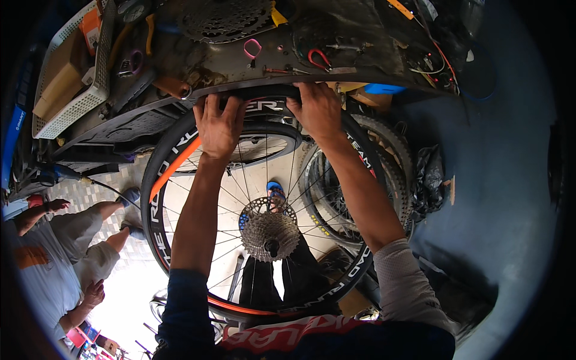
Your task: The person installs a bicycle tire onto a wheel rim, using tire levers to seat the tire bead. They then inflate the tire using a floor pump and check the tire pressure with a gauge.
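A bicycle wheel [161,237] with a black deep rim and white lettering stands between my arms, its far side against the workbench edge. My left hand [219,125] has its fingers curled over the black tire [264,91] at the far side. To its right, my right hand [317,111] grips the same tire, a short gap from the left. An orange strip [174,169] shows along the rim at the left and again at the near side; whether it is a tube or tape I cannot tell. The silver cassette [270,236] sits at the hub, facing me.
The dark workbench [354,60] carries a large chainring [225,18], a red-handled tool [318,59] and a white plastic basket [99,78] with boxes. More wheels [393,156] and a black plastic bag [429,180] are at the right. Another person [54,258] is at the left.
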A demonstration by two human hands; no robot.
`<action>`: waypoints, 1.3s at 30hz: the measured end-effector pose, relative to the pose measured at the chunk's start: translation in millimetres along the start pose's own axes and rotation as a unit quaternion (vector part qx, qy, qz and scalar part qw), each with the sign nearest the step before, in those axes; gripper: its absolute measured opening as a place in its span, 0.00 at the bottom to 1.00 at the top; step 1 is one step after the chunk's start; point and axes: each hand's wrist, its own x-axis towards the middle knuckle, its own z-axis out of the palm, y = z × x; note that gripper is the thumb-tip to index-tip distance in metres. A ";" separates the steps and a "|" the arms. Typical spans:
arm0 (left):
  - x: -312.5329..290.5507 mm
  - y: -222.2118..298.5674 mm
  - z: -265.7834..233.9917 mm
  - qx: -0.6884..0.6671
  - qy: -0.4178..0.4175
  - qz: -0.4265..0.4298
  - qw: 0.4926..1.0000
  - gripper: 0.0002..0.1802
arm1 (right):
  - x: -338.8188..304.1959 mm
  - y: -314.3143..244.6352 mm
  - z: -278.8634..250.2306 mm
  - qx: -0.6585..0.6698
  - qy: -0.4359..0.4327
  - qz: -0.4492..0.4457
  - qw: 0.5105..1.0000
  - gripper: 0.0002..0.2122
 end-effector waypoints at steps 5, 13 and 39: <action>-8.8 -14.8 -15.9 -0.009 -0.036 0.012 0.999 0.09 | -2.7 11.9 -0.8 0.114 -0.040 0.052 0.991 0.23; -1.6 -22.2 -8.5 0.015 -0.107 -0.037 0.993 0.17 | 7.1 -15.3 3.9 0.034 -0.089 0.143 0.985 0.33; 20.2 -52.6 -58.8 0.091 -0.352 -0.260 0.895 0.31 | -10.0 88.8 -53.0 0.405 -0.440 0.275 0.753 0.30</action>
